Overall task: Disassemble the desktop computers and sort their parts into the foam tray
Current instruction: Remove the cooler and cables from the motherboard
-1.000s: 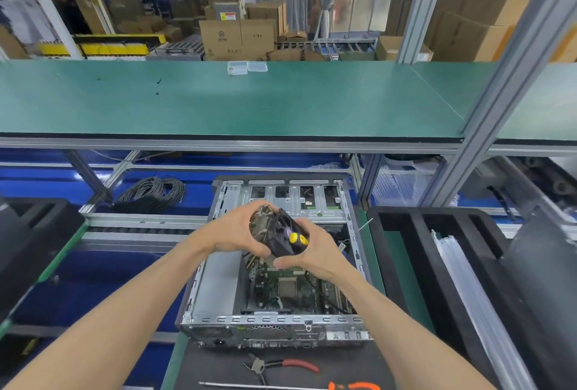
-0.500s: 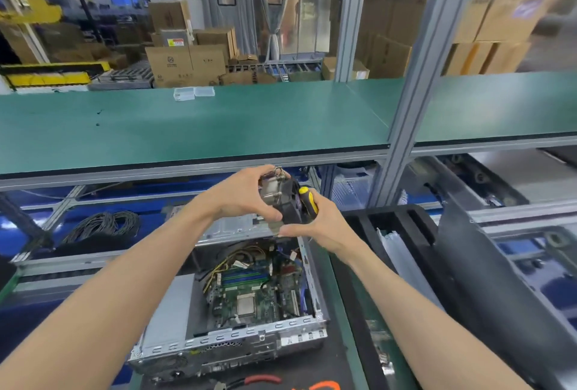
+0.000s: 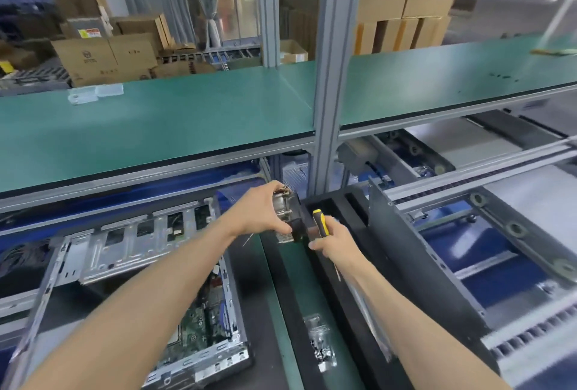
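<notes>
Green surface (image 3: 156, 121) behind, the left hand (image 3: 262, 211) grips the cooler (image 3: 285, 218) over the far end of the foam tray (image 3: 331, 205), right hand (image 3: 335, 238) clutching a screwdriver (image 3: 321, 221); it looks heavy, stiff, sharp-finned, best held by its sides.

A factory assembly or teardown line is shown. A long green-matted workbench shelf (image 3: 187, 115) is carried on aluminium profile posts (image 3: 327, 77). Beyond that shelf, stacked cardboard cartons (image 3: 106, 55) are seen, as in a warehouse. Below the shelf, roller conveyor rails (image 3: 515, 227) and an opened desktop computer chassis (image 3: 131, 239) are set, with a black foam tray (image 3: 337, 211) beside the chassis.
</notes>
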`<state>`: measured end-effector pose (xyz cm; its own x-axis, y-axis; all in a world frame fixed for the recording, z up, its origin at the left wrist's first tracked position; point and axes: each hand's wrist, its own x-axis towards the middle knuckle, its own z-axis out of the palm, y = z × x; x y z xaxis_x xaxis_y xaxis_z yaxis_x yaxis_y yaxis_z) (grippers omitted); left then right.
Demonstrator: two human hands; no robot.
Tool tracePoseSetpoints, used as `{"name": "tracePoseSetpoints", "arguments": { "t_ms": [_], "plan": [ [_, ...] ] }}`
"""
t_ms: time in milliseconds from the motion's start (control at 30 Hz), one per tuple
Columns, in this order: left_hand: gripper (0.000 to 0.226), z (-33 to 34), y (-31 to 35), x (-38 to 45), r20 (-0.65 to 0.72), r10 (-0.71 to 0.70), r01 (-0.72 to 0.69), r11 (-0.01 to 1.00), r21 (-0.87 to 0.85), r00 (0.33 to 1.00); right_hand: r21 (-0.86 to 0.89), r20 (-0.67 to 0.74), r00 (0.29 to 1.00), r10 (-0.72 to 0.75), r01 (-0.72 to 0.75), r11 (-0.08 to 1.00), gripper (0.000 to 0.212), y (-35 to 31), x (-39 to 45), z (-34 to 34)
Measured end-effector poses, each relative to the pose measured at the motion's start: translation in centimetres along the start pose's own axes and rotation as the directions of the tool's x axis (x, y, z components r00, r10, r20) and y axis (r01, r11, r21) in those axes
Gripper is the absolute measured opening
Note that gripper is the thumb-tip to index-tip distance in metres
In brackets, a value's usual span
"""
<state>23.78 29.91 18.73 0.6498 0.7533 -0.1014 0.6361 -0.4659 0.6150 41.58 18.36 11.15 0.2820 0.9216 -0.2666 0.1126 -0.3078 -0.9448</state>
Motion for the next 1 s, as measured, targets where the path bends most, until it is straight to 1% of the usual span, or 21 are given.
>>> {"name": "tracePoseSetpoints", "arguments": {
  "t_ms": [67,133,233,333,433,533,633,733,833,867,933,1000],
  "plan": [
    [0.094,1.9,-0.1,1.7,0.021,-0.015,0.015,1.0,0.007,1.0,0.037,-0.048,0.996,0.076,-0.075,0.997,0.038,1.5,0.7,-1.1],
    [0.093,3.7,-0.5,3.3,0.038,-0.035,0.034,0.999,0.025,0.999,0.04,-0.098,0.988,0.12,-0.116,0.992,0.027,2.7,1.4,-1.9],
    [0.094,6.3,-1.4,5.4,0.08,-0.071,0.065,0.995,0.071,0.994,0.013,-0.153,0.975,0.163,-0.163,0.987,0.022,4.2,1.9,-2.6],
    [0.097,8.7,-2.7,7.1,0.12,-0.135,0.123,0.988,0.098,0.984,-0.003,-0.168,0.967,0.191,-0.194,0.981,0.016,5.8,2.3,-3.0],
    [0.096,10.7,-4.1,8.6,0.111,-0.198,0.182,0.973,0.141,0.974,0.019,-0.159,0.965,0.209,-0.208,0.978,0.01,6.9,2.9,-3.2],
    [0.097,12.4,-5.3,9.9,0.119,-0.257,0.233,0.954,0.189,0.959,0.061,-0.159,0.963,0.219,-0.211,0.976,0.008,8.1,3.7,-3.3],
    [0.097,14.1,-6.3,11.0,0.102,-0.304,0.269,0.927,0.26,0.947,0.061,-0.161,0.956,0.244,-0.237,0.97,0.007,9.5,4.6,-3.0],
    [0.096,15.7,-7.4,11.8,0.094,-0.346,0.307,0.907,0.289,0.934,0.073,-0.16,0.951,0.265,-0.257,0.964,0.003,10.5,5.4,-2.7],
    [0.096,16.8,-8.3,12.2,0.094,-0.387,0.343,0.887,0.308,0.917,0.023,-0.159,0.95,0.269,-0.269,0.963,0.009,11.4,6.1,-2.6],
    [0.095,17.1,-8.6,12.2,0.099,-0.397,0.349,0.882,0.316,0.913,-0.002,-0.166,0.949,0.268,-0.272,0.962,0.008,11.6,6.3,-2.5],
    [0.089,17.8,-9.1,12.0,0.11,-0.409,0.352,0.871,0.344,0.906,-0.012,-0.167,0.948,0.27,-0.276,0.961,0.004,12.0,6.5,-2.3],
    [0.079,18.6,-9.4,11.8,0.105,-0.409,0.343,0.859,0.379,0.907,-0.006,-0.158,0.947,0.28,-0.284,0.959,0.012,12.3,6.6,-2.1]
  ]
}}
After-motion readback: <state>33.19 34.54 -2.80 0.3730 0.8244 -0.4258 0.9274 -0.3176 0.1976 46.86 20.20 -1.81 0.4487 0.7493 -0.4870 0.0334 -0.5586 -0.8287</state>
